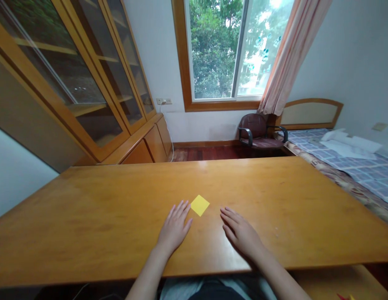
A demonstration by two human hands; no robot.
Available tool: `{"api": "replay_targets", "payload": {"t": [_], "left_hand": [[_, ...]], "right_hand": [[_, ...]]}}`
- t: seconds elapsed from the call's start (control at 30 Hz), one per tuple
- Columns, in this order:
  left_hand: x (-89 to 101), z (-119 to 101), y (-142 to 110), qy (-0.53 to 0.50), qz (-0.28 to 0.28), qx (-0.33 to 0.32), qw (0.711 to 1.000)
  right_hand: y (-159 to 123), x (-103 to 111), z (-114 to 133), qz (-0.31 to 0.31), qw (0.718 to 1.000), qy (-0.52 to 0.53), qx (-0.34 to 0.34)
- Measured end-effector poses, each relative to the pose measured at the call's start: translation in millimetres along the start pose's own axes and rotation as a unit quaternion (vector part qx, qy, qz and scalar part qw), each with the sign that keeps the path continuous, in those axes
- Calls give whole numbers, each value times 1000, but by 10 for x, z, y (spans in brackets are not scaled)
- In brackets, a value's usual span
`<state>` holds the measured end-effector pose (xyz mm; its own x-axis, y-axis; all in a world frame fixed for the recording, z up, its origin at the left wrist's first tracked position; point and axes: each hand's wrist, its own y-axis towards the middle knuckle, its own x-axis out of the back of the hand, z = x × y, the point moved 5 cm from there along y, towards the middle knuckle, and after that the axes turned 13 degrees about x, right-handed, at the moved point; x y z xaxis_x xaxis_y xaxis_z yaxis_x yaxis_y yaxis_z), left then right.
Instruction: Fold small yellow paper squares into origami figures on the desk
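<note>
A small square of yellow paper lies flat on the wooden table, turned so that one corner points toward me. My left hand rests palm down just left of the paper, fingers stretched out, with a fingertip at or very near its left corner. On the other side, my right hand is also palm down, fingers extended, a short gap away from the paper. Neither hand holds anything.
Glass-doored cabinets stand along the left wall. Beyond the table's far edge are a maroon office chair and a window. A bed with white sheets of material is at right. An open drawer juts out at the lower right.
</note>
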<state>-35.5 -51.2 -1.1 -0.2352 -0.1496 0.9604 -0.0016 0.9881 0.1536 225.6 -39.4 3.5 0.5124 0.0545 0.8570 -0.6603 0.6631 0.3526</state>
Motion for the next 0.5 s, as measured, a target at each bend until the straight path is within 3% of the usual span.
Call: {"api": "replay_targets", "payload": {"t": [0.23,0.5], "left_hand": [[-46,38,-178,21,-14,18,1000],[-64,64,-118,20,10,12,1000]], "right_hand": [[-72,35,68,-1,1000,12,-17],[-32,22,54,25,999,7,-21]]}}
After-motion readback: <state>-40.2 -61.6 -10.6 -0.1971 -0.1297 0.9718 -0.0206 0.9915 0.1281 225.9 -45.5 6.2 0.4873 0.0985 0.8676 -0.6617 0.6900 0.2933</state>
